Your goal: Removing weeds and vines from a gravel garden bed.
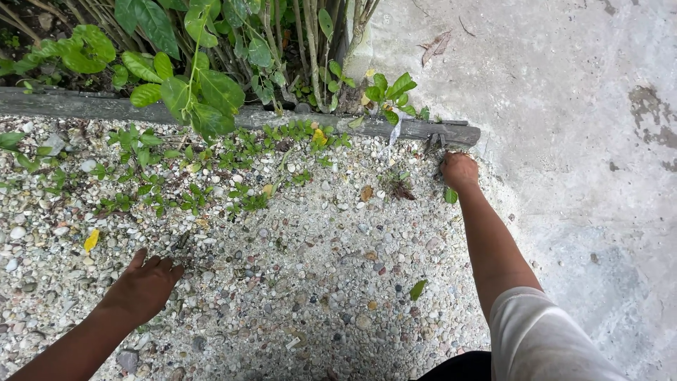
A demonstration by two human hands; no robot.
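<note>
Crouching over the gravel bed (303,282), person has left hand (144,282) flat on the stones, fingers spread, holding nothing, prob bracing body weight. Right hand (458,169) is out further, closed in a fist at the end of the grey edging board (437,130), looks like gripping a small weed, but can't tell what's inside. Low green weeds (190,176) run along the near side of that board, left of the fist. Leafy shrub (204,77) beyond the board; concrete slab (564,106) to its right.
</note>
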